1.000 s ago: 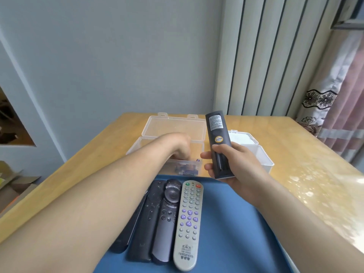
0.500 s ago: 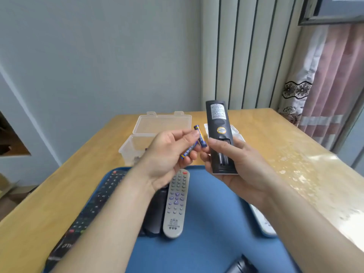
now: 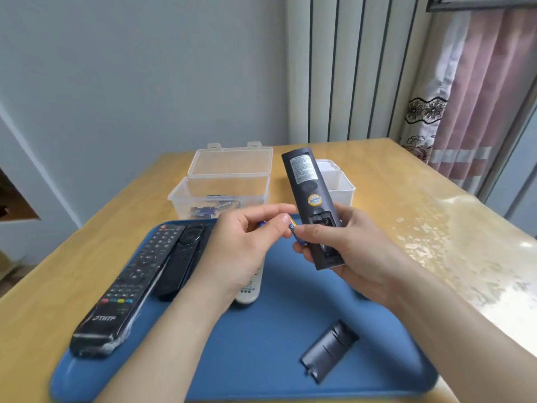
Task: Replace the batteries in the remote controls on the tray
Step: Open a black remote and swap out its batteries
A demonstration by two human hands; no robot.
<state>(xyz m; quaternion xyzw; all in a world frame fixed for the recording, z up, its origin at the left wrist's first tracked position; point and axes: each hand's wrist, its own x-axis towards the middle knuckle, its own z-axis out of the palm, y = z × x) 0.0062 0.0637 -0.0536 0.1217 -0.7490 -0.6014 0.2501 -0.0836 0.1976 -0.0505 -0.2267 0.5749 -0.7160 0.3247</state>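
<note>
Above the blue tray (image 3: 261, 344) the right hand (image 3: 354, 254) grips the black remote (image 3: 313, 205), its battery bay uncovered, while the left hand (image 3: 244, 242) pinches a battery (image 3: 295, 232) just beside it, and the loose cover (image 3: 328, 351) lies on the tray.

A glossy yellow wooden counter (image 3: 421, 199) stands against a pale grey wall (image 3: 145, 68). Behind its far edge hang white vertical slats (image 3: 363, 68). To the right is a pink curtain (image 3: 488, 82), beside a white floral-patterned one (image 3: 421, 112).
</note>
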